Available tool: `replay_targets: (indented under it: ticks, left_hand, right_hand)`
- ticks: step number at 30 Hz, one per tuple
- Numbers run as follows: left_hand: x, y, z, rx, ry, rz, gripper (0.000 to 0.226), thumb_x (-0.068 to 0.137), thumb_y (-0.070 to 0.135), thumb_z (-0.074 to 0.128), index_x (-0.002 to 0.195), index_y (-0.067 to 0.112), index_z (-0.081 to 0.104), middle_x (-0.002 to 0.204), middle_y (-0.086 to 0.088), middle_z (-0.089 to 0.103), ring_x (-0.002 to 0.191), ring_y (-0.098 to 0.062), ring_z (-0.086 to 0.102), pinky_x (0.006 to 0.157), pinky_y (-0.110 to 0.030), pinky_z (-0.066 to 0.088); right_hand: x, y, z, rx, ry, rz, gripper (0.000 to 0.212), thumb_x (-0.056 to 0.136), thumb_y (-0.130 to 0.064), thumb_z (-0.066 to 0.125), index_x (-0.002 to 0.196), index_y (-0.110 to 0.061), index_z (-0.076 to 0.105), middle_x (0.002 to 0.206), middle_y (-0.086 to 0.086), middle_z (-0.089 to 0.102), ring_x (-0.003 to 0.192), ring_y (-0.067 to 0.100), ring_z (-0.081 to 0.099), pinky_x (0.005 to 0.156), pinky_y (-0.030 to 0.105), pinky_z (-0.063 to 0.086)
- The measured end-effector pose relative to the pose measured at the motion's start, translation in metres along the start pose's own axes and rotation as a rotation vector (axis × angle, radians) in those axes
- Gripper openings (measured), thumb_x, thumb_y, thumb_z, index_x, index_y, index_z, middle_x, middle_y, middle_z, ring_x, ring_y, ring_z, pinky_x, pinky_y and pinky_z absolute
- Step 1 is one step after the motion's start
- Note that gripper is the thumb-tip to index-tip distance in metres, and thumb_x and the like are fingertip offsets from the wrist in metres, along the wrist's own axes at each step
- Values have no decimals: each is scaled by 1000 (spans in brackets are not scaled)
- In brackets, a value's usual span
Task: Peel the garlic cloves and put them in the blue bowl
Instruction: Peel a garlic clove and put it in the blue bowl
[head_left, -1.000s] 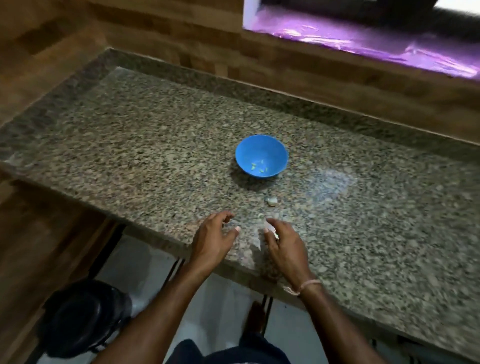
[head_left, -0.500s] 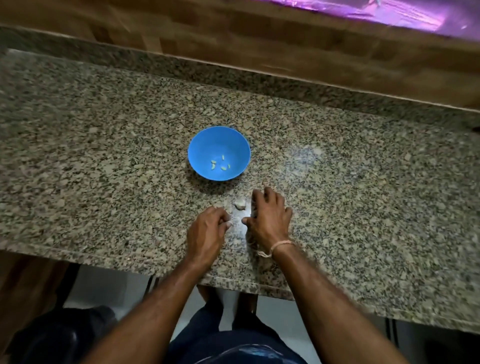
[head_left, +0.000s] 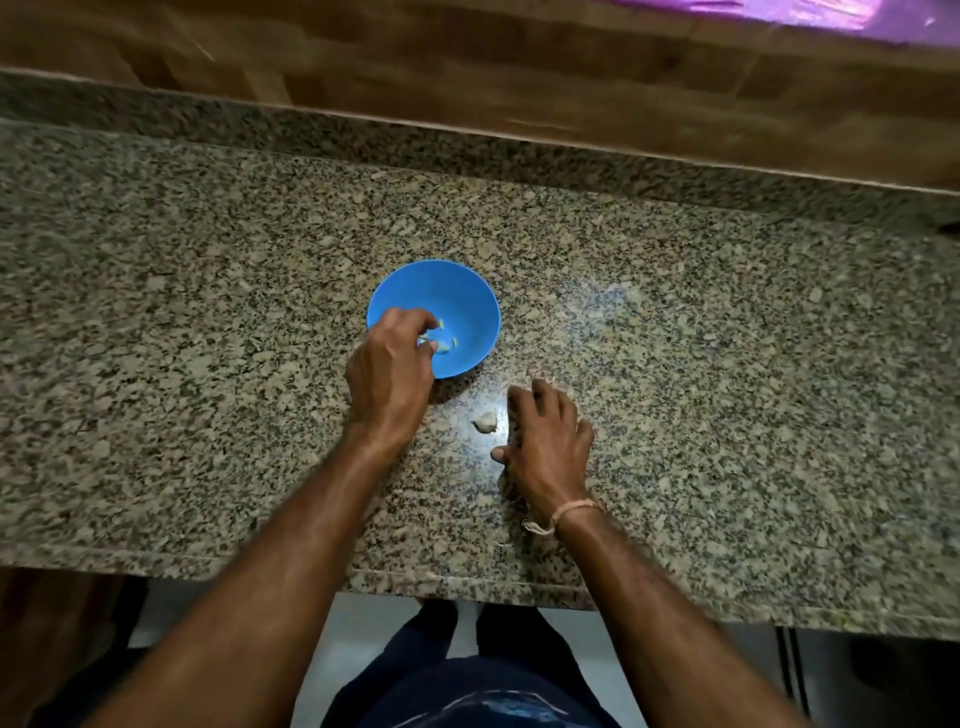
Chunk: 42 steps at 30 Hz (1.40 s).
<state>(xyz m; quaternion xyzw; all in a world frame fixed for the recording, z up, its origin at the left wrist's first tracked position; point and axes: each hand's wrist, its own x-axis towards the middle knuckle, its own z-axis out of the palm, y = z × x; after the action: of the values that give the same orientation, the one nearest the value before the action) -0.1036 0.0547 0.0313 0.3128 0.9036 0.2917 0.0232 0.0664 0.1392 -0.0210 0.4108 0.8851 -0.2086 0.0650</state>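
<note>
Speckled granite forms the counter (head_left: 727, 415) on which everything is set, and its outer parts are smeared by motion blur. Over the near-left rim of the blue bowl (head_left: 457, 291) the left hand (head_left: 389, 364) is held knuckles up, its fingers curled down into the hollow. The fingertips are partly hidden by the back of the hand, so it cannot be told whether something is pinched between them or they are only drawn together. Just beside those fingertips, on the bowl's floor, a few pale pieces (head_left: 444, 344) are seen, partly covered by the hand and too small to be counted. On the counter just in front of the bowl, a single garlic clove (head_left: 487, 421) is left lying between the two hands and is touched by neither; whether its skin is on cannot be made out. To the near right of the bowl the right hand (head_left: 548, 447) is laid palm down on the granite, fingers loosely spread and thumb stuck out toward the clove, with nothing gripped. A thin pale cord (head_left: 563, 514) is worn at its wrist. Both bare forearms are cut off by the lower edge, where dark clothing (head_left: 467, 691) is glimpsed. Behind the bowl a wooden wall (head_left: 467, 78) is seen, and a glossy purple strip (head_left: 779, 10) is cropped at the top.
</note>
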Motion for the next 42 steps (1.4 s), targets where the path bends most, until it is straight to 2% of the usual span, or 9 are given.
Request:
replay_targets:
  ticks: [3, 6, 12, 16, 20, 26, 30, 36, 42]
  left_hand:
    - [-35, 1, 1, -101, 37, 37, 6, 97, 22, 70, 103, 21, 68, 96, 6, 65, 76, -14, 61, 60, -28, 42]
    - [-84, -3, 22, -217, -131, -137, 5, 98, 25, 68, 103, 25, 69, 96, 8, 64, 80, -10, 61, 64, -26, 47]
    - [-95, 11, 48, -715, -358, -630, 20, 102, 23, 66, 120, 20, 72, 103, -6, 77, 88, -15, 74, 81, -38, 63]
    - [-91, 35, 33, -1092, -363, -791, 12, 96, 15, 71, 106, 8, 71, 96, -10, 79, 77, -14, 75, 66, -25, 60]
    - [-93, 47, 23, -1373, -477, -953, 25, 89, 30, 71, 101, 9, 71, 83, -7, 73, 70, -13, 68, 64, -22, 57]
    - [-104, 68, 22, -1434, -426, -897, 28, 102, 22, 60, 122, 4, 65, 90, -5, 73, 73, -10, 66, 63, -20, 56]
    - [-107, 71, 20, -1363, -400, -758, 21, 99, 25, 61, 110, 10, 71, 87, -2, 72, 74, -8, 65, 66, -21, 57]
    - [-109, 78, 14, -1445, -419, -717, 30, 93, 27, 62, 116, 9, 70, 90, -6, 72, 77, -11, 67, 70, -22, 59]
    - [-110, 82, 13, -1522, -436, -702, 23, 96, 19, 59, 117, 10, 66, 102, -6, 74, 86, -12, 70, 73, -23, 60]
  right_hand:
    - [-2, 3, 2, 120, 85, -114, 71, 88, -29, 80, 150, -29, 46, 159, 3, 37, 142, 25, 34, 110, 33, 30]
    - [0, 5, 7, 272, 98, -318, 47, 90, -9, 76, 134, -21, 64, 133, 2, 56, 117, 13, 48, 88, 10, 36]
    - [1, 10, 9, 517, 134, -332, 20, 89, -1, 72, 103, -15, 72, 96, -6, 61, 89, 13, 59, 73, 27, 49]
    - [-14, 17, -17, 839, 31, -252, 23, 89, -3, 77, 105, -15, 67, 95, -6, 69, 87, 7, 66, 72, 22, 56]
    - [-24, 28, -39, 1119, -48, -217, 23, 90, -8, 79, 112, -14, 76, 109, -1, 75, 101, 19, 72, 87, 39, 62]
    - [-33, 38, -52, 1202, -80, -209, 22, 91, -13, 78, 113, -13, 76, 110, 3, 76, 104, 24, 73, 91, 46, 61]
    - [-37, 39, -61, 1311, -92, -154, 18, 91, -12, 78, 107, -6, 73, 104, 9, 77, 96, 25, 74, 86, 41, 61]
    - [-40, 43, -76, 1429, -148, -166, 19, 93, 2, 70, 112, 5, 72, 111, 13, 77, 108, 28, 74, 92, 36, 59]
    - [-44, 45, -80, 1323, -93, -204, 20, 92, -9, 77, 112, -4, 75, 112, 8, 78, 110, 27, 73, 97, 53, 58]
